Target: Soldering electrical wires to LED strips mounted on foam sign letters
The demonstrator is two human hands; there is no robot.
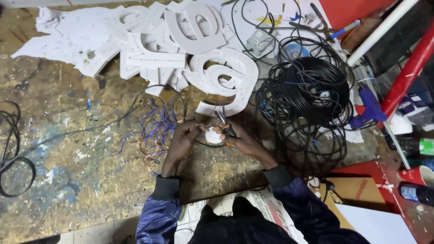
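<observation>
Far left: a loose black cable [13, 167] loops over the stained, paint-flecked tabletop [72, 149]. Toward the middle, a tangle of blue and purple wire scraps [158, 124] lies just beside the left hand [183, 140]. Left hand's fingers pinch narrowly on the edge of a small white round piece [212, 135], held between both hands just above the tabletop. Right hand [242, 140] has its fingers wrapped around pliers [224, 126] with black and orange grips, tip pointing up toward the white piece. Above the hands: white foam letters [221, 74] in a pile. Right of them: a big coil of black wire [312, 90], then a blue glue gun [370, 108], a red tube [409, 72].
</observation>
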